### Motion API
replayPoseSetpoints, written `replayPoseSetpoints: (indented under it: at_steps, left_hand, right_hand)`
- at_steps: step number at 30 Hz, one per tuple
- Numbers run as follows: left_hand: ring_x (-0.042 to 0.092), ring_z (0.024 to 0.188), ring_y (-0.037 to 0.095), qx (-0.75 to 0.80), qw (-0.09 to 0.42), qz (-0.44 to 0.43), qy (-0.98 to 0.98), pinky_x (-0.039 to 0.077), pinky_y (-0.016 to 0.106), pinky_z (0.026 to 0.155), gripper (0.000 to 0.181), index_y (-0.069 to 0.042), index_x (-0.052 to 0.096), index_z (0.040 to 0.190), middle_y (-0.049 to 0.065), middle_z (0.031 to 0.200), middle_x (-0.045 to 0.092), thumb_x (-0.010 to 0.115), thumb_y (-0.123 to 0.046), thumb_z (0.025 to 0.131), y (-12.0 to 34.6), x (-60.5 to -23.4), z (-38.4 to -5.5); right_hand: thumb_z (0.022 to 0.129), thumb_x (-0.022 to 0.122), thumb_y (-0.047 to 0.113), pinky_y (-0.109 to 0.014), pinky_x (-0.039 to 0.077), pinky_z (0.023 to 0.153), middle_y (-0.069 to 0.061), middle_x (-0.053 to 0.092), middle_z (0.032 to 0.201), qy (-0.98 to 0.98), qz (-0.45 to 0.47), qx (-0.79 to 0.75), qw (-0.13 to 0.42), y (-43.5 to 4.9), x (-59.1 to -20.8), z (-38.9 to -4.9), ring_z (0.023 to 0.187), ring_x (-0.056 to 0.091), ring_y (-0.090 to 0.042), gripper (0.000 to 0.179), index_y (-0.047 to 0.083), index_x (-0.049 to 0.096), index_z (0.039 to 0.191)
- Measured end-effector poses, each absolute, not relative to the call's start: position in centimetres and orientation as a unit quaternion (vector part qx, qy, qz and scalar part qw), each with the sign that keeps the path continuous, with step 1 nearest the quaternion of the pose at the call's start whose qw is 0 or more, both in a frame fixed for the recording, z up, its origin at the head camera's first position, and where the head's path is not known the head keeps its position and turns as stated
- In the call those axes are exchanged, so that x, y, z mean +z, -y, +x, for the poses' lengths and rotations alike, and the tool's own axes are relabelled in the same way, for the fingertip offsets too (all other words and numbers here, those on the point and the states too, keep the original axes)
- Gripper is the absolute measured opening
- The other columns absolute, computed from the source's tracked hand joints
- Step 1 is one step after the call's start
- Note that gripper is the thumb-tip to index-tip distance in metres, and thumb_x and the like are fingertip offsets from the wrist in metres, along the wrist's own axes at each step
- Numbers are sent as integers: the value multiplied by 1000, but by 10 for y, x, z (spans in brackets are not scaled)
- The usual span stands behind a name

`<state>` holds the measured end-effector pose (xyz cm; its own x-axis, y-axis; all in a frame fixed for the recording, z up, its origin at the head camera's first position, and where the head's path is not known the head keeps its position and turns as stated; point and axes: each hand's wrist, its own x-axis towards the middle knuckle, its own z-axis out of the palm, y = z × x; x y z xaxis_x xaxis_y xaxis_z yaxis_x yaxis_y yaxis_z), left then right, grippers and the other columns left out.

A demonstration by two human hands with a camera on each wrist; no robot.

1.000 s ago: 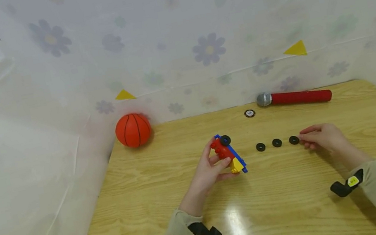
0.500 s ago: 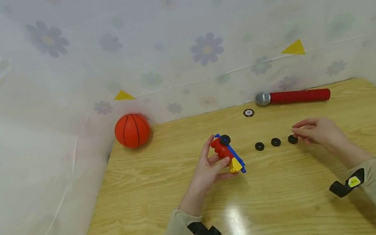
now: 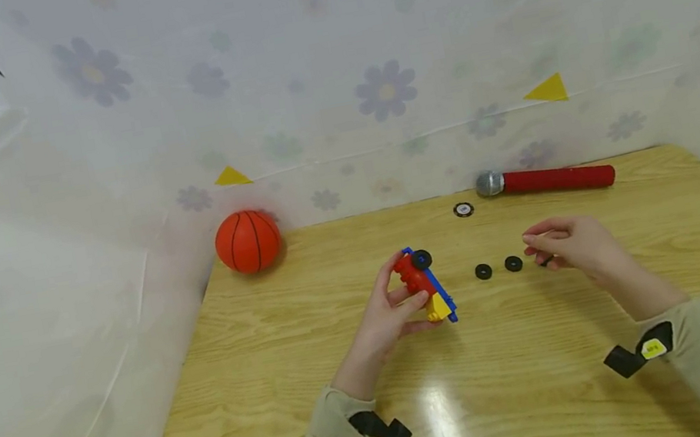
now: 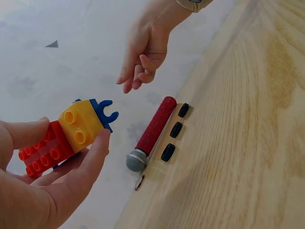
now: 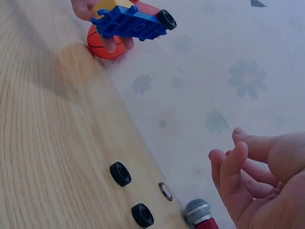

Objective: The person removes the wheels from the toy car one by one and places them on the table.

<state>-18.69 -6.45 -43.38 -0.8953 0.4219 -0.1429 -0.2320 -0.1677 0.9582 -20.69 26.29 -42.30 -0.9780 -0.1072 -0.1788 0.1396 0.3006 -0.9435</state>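
My left hand [image 3: 388, 323] holds a toy block car [image 3: 418, 277] up over the table, gripping its sides between thumb and fingers. The car has red and yellow studded blocks on a blue base [image 5: 136, 25], and a black wheel [image 5: 167, 19] is on one end. To the right my right hand [image 3: 582, 248] hovers with loosely bent fingers and nothing between them. Under its fingertips a black toy wheel [image 4: 184, 110] lies on the table, partly hidden in the head view. Two more black wheels, a middle one [image 3: 513, 264] and a left one [image 3: 483, 271], complete the row.
Behind the wheels lie a poker chip [image 3: 464, 209] and a microphone [image 3: 557, 179] with a red handle. A small orange basketball [image 3: 248, 242] sits at the back left corner. A flowered white sheet [image 3: 301, 102] hangs along the wooden table's [image 3: 268, 389] back and sides.
My right hand has moved left and slightly up, from beside the rightmost wheel to over it, covering most of it in the head view. The left hand and car have stayed nearly still.
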Motion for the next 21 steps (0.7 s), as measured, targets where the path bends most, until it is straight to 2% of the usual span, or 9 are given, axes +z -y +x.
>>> replayPoseSetpoints:
  at_steps: [7,14,21]
  left_hand:
    - [64,113,33,755,215,88,-614,50,65,89,73,-35,28,154,25,137,56,58,0,97,64,-432,-187]
    - [64,113,34,747,226,92,-619,55,60,87,71,-37,30,153,25,137,56,58,-1,98,63,-429,-184]
    - [64,113,36,741,238,110,-619,49,66,91,69,-37,31,151,25,137,56,58,-2,98,58,-427,-183]
  right_hand:
    - [101,59,28,-26,56,58,7,73,88,-803,-4,-586,110,-251,-410,-200,74,66,-7,50,-9,50,133]
    - [101,58,24,-25,54,56,7,73,86,-797,-15,-592,118,-238,-402,-196,71,64,-8,45,-9,52,132]
    - [101,58,23,-25,56,58,2,74,90,-797,-26,-592,116,-224,-398,-191,75,65,-11,42,-9,55,128]
